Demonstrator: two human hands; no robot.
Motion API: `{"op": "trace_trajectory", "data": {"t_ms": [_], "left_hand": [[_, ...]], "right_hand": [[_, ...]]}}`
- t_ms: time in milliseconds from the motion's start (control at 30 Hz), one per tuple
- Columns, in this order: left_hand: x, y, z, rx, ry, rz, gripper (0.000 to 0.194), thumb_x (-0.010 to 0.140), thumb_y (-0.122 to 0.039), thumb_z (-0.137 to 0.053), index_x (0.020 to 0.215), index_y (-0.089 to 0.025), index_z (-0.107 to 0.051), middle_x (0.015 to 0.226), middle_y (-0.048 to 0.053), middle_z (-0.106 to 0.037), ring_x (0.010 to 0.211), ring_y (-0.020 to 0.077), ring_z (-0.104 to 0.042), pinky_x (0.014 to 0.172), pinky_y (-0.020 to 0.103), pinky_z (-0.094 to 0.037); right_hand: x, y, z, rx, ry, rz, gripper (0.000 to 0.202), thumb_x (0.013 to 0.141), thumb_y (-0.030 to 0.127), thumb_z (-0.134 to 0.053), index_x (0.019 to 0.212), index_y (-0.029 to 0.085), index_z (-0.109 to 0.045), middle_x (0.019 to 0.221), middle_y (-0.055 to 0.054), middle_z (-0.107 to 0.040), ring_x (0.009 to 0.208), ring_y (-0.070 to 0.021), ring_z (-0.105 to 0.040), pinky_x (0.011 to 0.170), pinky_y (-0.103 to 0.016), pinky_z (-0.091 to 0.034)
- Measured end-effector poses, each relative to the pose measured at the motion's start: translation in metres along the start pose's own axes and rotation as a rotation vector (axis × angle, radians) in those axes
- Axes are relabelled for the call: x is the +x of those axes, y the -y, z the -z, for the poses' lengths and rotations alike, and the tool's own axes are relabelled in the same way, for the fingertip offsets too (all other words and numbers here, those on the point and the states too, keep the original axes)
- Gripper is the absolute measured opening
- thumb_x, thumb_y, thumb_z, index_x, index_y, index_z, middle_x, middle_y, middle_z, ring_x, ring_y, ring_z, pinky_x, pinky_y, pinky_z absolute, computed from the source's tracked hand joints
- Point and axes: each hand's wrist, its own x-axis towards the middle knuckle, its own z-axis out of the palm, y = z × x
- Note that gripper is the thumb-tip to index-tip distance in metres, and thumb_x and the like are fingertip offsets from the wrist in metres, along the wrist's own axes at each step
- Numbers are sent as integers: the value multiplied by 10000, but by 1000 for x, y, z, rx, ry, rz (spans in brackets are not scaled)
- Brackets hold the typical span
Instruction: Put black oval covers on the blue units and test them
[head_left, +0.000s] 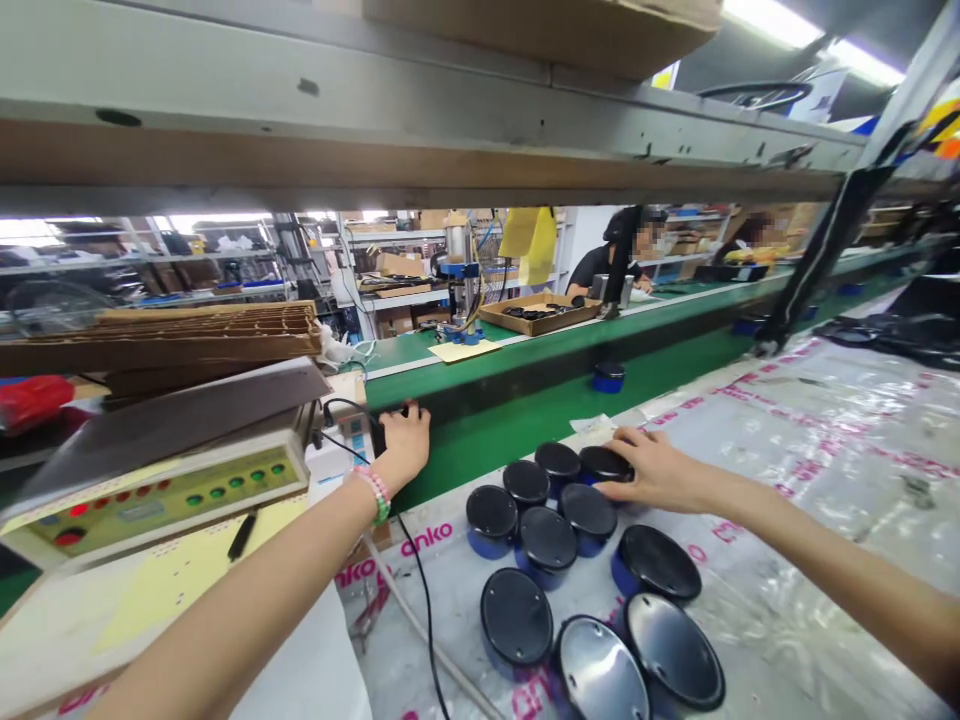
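Observation:
My right hand [654, 470] has its thumb and fingers round the side of a round blue piece with a black top [604, 462], at the far end of a cluster. Several more such pieces [546, 540] stand close together on the plastic-covered table, tops up. Over by the conveyor's near edge, my left hand [405, 440] has its fingers bent over something dark, mostly hidden behind the hand. Beside that hand is a white power strip [337, 455] with black plugs. Another blue and black piece [608, 377] sits on the green conveyor belt [495, 430].
A control box [165, 500] with buttons stands at the left, below cardboard dividers [165, 335]. A black cable [424, 600] crosses the table. A shelf beam [420, 120] runs overhead, and a dark post [817, 260] rises at the right. Co-workers [611, 260] sit across the line.

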Motion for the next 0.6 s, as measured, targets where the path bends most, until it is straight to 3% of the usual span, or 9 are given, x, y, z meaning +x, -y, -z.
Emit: {"op": "trace_trajectory", "data": {"t_ms": [67,133,267,433,600], "left_hand": [[-3,0,-4,9,-23,-3,390,894,-321,-557,1249,-180,-476,1282,100,-490,1079,245,-546,891,468,-479],[-3,1,-9,19,-40,3,398,894,-325,-557,1254,-178,-471,1273,101,-496,1071,242,-550,885,461,-484],[1,1,-15,38,-55,37,383,893,-321,-560,1237,-172,-483,1240,99,-519,1048,236,-562,868,452,-494],[4,0,-16,33,-81,2,391,897,-325,-553,1250,-177,-473,1244,98,-517,1043,235,-565,872,457,-489],[1,2,-10,17,-106,-85,426,903,-360,-534,1281,-186,-443,1232,95,-519,1034,233,-562,884,464,-472]], "right_hand": [[3,0,1,-5,4,-16,483,767,650,-499,1008,268,-670,1150,-124,-600,1152,-389,-481,973,-558,-351],[21,-10,9,2,19,-66,466,813,652,-465,1005,277,-664,1093,-95,-636,1116,-337,-525,947,-532,-394],[81,-50,23,-4,-30,-300,450,913,537,-442,1125,165,-579,1088,-89,-613,955,-211,-598,853,-439,-478],[133,-90,-10,17,-158,-441,446,907,388,-538,1300,194,-452,1314,-108,-468,1095,-251,-531,903,-476,-455],[162,-107,-31,85,-231,-479,427,901,379,-551,1275,188,-474,1299,-105,-478,1098,-252,-526,902,-479,-454]]}}
